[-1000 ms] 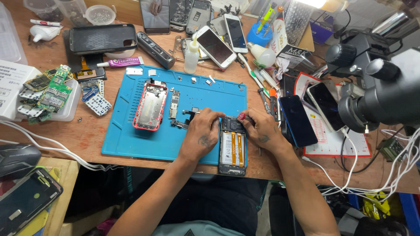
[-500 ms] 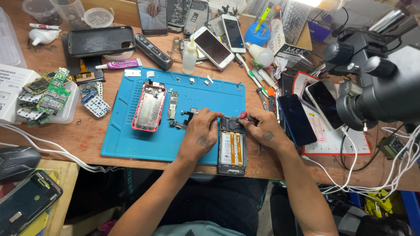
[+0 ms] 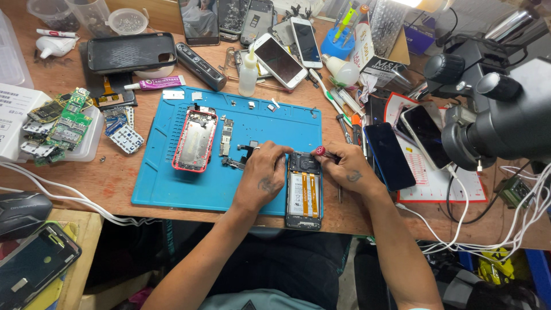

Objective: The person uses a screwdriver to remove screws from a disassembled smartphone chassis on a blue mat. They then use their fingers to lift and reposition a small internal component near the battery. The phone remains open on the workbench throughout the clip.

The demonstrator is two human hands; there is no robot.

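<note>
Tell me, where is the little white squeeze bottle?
In the head view, the white squeeze bottle stands upright just beyond the far edge of the blue mat, between the dark grey bar-shaped device and a white phone.

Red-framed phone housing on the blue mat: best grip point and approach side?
Grip the red phone housing across its two long side rails, near mid-length, coming straight down from above. It lies flat and open-side up on the blue mat, long axis roughly front to back, so the narrow width probably suits a pinch. Its left rail has bare mat beside it; a loose circuit board lies close by the right rail.
</note>
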